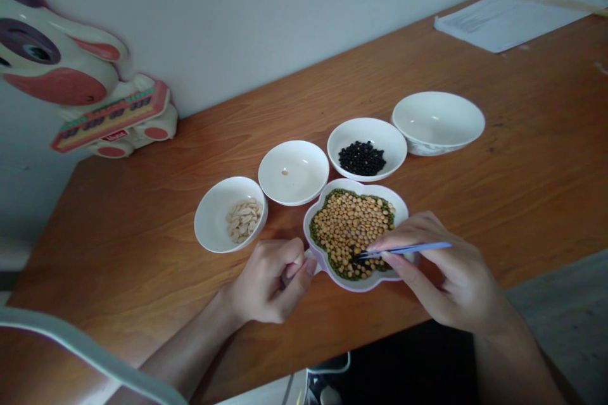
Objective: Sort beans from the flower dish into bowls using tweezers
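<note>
My left hand [275,278] is closed round the short handle of a flower-shaped dish [326,264] with a pale purple rim. Yellowish beans [354,218] fill the dish, with green ones round the edge and a few dark ones near the front. Between the thumb and fingers of my right hand [446,269] is a pair of blue tweezers [413,248], its dark tips down among the beans. Behind the dish, a white bowl [367,128] holds black beans [361,158]. Another bowl [304,186], to its left, has one small pale piece [285,172] in it.
At the left a bowl [211,218] holds flat white seeds [244,220]. An empty-looking bowl [439,120] stands at the back right. A cow-shaped toy [114,107] is at the far left, papers [513,16] at the far right. A pale curved bar [85,348] crosses the lower left.
</note>
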Tool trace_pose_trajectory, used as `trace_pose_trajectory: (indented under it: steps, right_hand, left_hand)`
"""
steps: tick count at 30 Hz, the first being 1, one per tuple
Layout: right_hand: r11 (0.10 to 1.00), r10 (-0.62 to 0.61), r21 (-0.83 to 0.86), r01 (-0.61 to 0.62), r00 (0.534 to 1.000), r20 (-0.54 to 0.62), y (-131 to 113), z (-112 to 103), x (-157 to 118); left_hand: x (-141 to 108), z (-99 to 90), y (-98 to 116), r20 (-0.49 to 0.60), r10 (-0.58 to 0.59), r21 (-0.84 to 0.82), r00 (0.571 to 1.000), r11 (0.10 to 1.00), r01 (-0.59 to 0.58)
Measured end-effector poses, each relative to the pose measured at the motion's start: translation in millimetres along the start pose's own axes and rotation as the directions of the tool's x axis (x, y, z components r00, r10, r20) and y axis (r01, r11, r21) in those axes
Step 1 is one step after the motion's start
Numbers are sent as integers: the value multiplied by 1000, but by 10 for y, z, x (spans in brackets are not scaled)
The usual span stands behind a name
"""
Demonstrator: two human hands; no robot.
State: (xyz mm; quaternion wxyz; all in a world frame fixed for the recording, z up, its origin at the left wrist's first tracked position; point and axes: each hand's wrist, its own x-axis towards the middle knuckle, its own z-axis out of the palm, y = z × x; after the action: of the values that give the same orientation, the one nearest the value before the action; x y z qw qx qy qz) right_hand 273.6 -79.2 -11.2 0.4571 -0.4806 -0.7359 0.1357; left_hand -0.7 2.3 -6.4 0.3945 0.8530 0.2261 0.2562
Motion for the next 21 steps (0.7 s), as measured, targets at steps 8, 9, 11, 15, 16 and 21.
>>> trace_pose_trajectory:
  steps: [8,9,11,15,16,21]
  right_hand:
    - [1000,3,11,-3,1000,-6,7,6,-27]
    - [1000,-2,7,2,1000,-5,9,7,-29]
    - [1000,-6,1,6,1000,-1,11,8,-33]
    - [1000,-6,-11,6,1000,10,9,8,-30]
    - [1000,-6,-13,6,1000,12,9,9,-27]
    - [1000,-17,-17,17,1000,12,9,14,-21]
  left_hand:
    - [-4,-4,-9,4,-5,-3,1000,1000,5]
    - [-8,-2,-13,1,-4,-3,1000,1000,4]
    - [-14,1,-18,0,-2,-7,1000,1000,2]
    - [-14,2,-19,4,3,-8,1000,1000,-3]
    - [-11,1,-16,3,7,-8,1000,1000,-7]
    - [5,-1,-3,-2,11,-8,1000,1000,-11]
